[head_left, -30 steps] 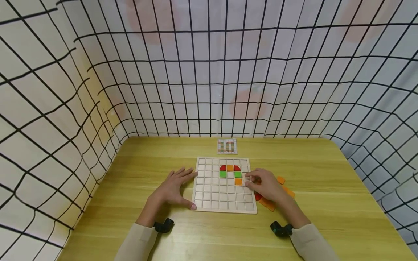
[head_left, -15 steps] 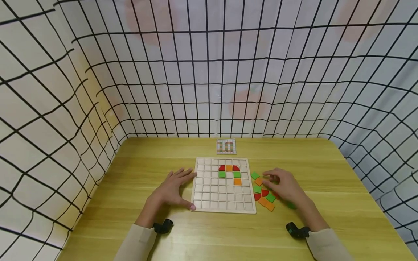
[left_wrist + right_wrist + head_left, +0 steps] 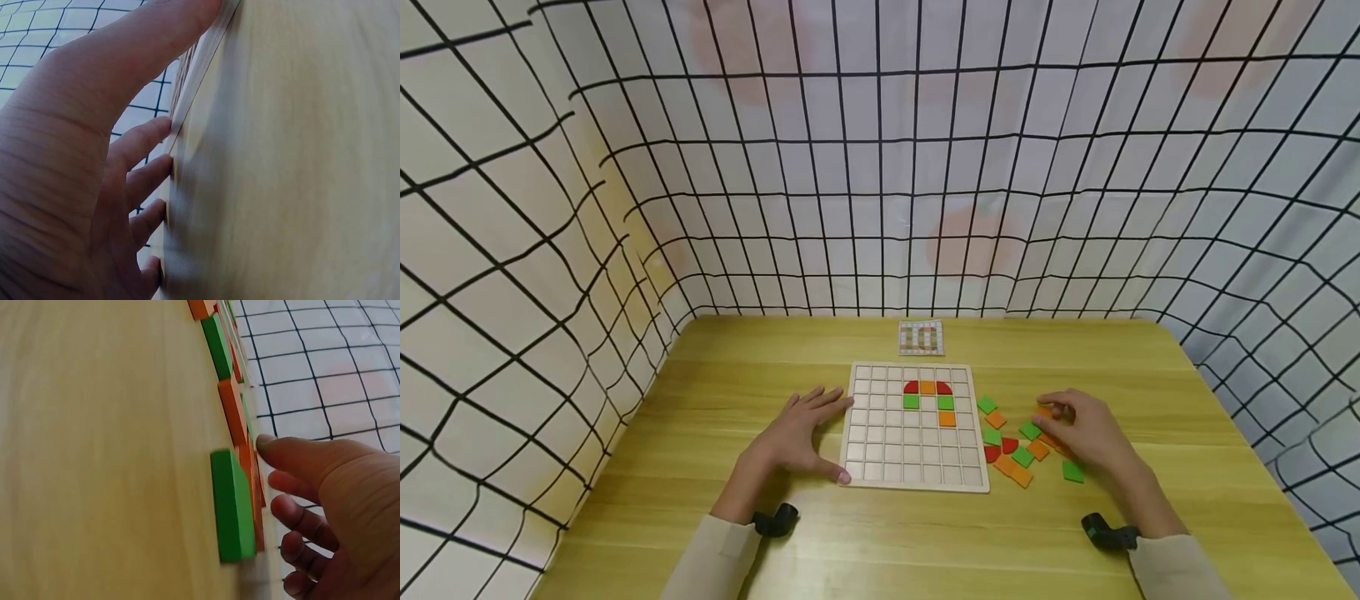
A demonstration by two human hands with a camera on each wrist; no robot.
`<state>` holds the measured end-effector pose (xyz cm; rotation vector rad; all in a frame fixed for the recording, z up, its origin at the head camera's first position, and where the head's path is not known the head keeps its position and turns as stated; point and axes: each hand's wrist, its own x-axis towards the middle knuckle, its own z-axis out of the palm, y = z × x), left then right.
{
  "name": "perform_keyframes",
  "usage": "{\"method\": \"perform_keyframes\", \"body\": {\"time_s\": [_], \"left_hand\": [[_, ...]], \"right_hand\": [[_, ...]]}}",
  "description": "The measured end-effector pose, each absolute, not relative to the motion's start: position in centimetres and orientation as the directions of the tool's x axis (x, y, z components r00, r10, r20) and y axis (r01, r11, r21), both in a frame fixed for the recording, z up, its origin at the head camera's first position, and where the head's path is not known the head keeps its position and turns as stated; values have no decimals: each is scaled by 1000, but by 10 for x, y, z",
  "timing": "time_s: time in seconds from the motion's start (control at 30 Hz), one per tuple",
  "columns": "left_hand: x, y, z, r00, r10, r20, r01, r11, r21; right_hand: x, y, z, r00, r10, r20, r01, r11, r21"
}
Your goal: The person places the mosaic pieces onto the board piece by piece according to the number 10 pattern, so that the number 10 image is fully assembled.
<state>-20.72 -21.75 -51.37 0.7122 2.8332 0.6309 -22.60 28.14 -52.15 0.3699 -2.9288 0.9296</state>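
Note:
In the head view, my left hand [image 3: 796,433] lies spread at the left edge of a pale wooden grid board [image 3: 886,456], with thumb and fingertips at its side. The left wrist view shows the fingers [image 3: 147,175] against that edge. Red quarter-round, orange and green tiles [image 3: 946,402] form an arch on the board. To its right, my right hand [image 3: 1093,429] hovers over the loose tiles, thumb and forefinger bent and apart around an orange tile [image 3: 1045,411]. A green tile [image 3: 232,509] stands out close to the right hand in the right wrist view.
Several loose green, orange and red tiles [image 3: 1022,456] are scattered beside the board's right edge. A small printed pattern card [image 3: 921,337] lies behind the board on the wooden table [image 3: 760,337]. Black netting [image 3: 865,192] over white cloth surrounds the table's back and sides.
My right hand has moved right, from the board's right edge across the loose tiles to the orange tile, uncovering several tiles. The left hand keeps its place on the board's edge.

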Motion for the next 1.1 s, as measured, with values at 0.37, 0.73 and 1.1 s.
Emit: {"method": "perform_keyframes", "body": {"time_s": [0.37, 0.73, 1.1], "left_hand": [[-208, -219, -514, -873, 487, -40, 419, 788, 452], [-208, -219, -515, -876, 480, -50, 412, 797, 442], [-208, -218, -514, -878, 476, -54, 407, 800, 441]], "right_hand": [[-225, 293, -522, -972, -205, 116, -235, 804, -546], [-226, 293, -527, -986, -148, 73, -162, 794, -586], [-229, 291, -528, -981, -158, 112, -193, 783, -591]]}}
